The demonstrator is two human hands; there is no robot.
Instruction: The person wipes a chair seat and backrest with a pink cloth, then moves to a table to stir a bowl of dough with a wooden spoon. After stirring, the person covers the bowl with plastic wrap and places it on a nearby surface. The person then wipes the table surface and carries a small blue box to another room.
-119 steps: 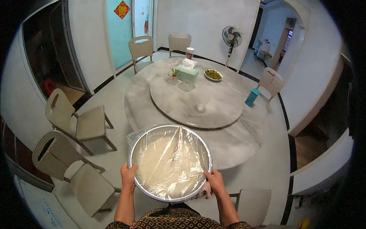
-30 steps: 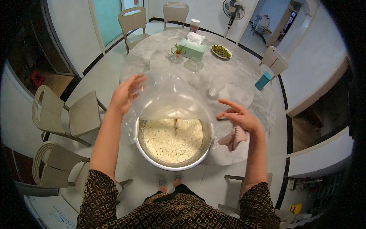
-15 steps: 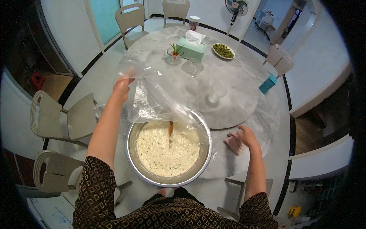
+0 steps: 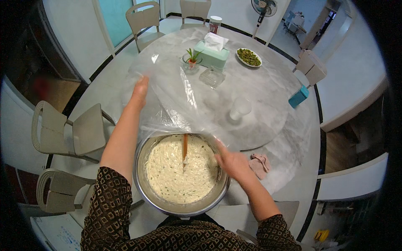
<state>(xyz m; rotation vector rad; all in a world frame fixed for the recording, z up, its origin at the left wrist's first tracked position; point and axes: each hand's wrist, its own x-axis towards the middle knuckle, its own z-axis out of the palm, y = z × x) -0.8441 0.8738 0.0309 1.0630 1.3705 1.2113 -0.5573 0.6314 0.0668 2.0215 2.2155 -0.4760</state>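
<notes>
Clear plastic film (image 4: 165,106) stretches over the far part of a large steel bowl (image 4: 140,184). My left hand (image 4: 141,88), raised beyond the bowl's far left side, is closed on the film. At the bowl's right rim my right hand (image 4: 230,161) is blurred, its fingers bent at the film's near right edge, seemingly pinching it. Thick pale batter (image 4: 180,180) with green flecks fills much of the bowl. A brown wooden stick or utensil handle (image 4: 185,146) stands tilted in the batter, its upper end under the film.
The round marbled table (image 4: 289,146) carries a pink cloth (image 4: 260,165), a clear cup (image 4: 240,109), a glass dish (image 4: 212,77), a small plant (image 4: 192,56), a green tissue box (image 4: 212,55), a plate of green food (image 4: 248,57) and a teal box (image 4: 298,97). Beige chairs (image 4: 88,131) surround it.
My right hand has moved left from beside the pink cloth to the film at the bowl's right rim. The film's near edge is now straighter; my left hand still holds it.
</notes>
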